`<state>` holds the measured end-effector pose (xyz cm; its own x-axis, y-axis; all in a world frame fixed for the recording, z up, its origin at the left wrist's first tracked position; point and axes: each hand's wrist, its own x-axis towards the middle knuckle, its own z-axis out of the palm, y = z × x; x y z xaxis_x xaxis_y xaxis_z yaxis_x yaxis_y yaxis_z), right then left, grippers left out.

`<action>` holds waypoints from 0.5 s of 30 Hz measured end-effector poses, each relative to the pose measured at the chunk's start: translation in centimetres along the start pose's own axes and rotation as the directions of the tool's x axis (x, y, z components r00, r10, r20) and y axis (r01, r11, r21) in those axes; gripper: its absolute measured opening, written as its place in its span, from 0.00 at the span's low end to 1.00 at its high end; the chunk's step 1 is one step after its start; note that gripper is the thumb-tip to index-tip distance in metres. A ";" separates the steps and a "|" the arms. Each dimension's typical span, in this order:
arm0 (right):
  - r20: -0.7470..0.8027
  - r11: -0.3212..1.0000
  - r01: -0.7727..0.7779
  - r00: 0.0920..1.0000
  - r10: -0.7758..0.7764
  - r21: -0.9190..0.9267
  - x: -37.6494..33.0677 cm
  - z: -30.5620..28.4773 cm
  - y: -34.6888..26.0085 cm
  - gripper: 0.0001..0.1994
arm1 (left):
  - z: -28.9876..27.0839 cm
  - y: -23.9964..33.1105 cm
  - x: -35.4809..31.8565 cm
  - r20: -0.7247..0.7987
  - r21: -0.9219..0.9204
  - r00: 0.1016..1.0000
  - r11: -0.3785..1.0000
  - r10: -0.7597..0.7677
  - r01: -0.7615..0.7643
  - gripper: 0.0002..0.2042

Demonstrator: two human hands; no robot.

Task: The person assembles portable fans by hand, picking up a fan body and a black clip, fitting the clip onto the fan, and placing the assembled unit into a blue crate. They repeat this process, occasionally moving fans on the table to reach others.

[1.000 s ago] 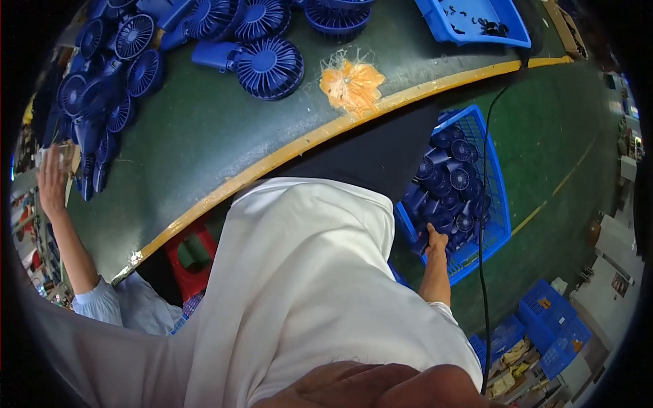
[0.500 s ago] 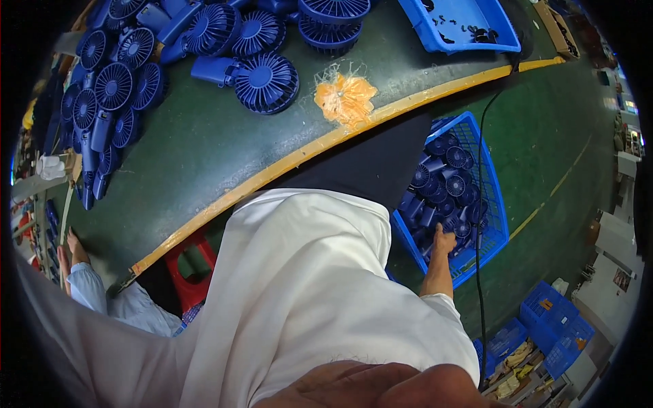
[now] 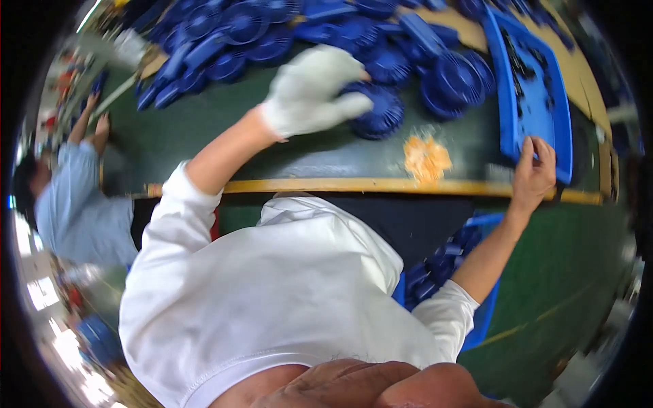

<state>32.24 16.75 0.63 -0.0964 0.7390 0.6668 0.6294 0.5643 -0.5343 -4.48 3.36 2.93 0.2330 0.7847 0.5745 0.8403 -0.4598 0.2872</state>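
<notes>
My left hand, in a white glove with bare fingertips, is over the table beside a dark blue handheld fan. Its thumb and fingers are spread apart around the fan's near side, slightly blurred; whether they touch it I cannot tell. My bare right hand reaches over the near rim of a blue plastic tray. The fingers there are bent together with the thumb, and whatever lies between them is too small to make out. Small black parts lie in the tray.
More blue fans are heaped along the table's far side. An orange-yellow patch marks the green top near its yellow edge. Below stands a blue crate of fans. At left, a person in light blue works.
My right hand has come up from the crate of fans to the tray. The gloved left hand has entered view above the table. My body and view have turned toward the table.
</notes>
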 end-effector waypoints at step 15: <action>0.223 0.958 -0.127 0.957 0.187 -0.258 9.0 5.1 9.4 0.14 | 3.0 -3.3 -1.1 0.480 -0.065 0.864 0.988 0.151 -0.136 0.24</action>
<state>33.36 30.60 -1.09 -0.1467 0.8947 0.4219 0.8139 0.3516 -0.4626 -6.05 5.25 -0.96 0.5632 0.8083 0.1717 0.7669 -0.5887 0.2556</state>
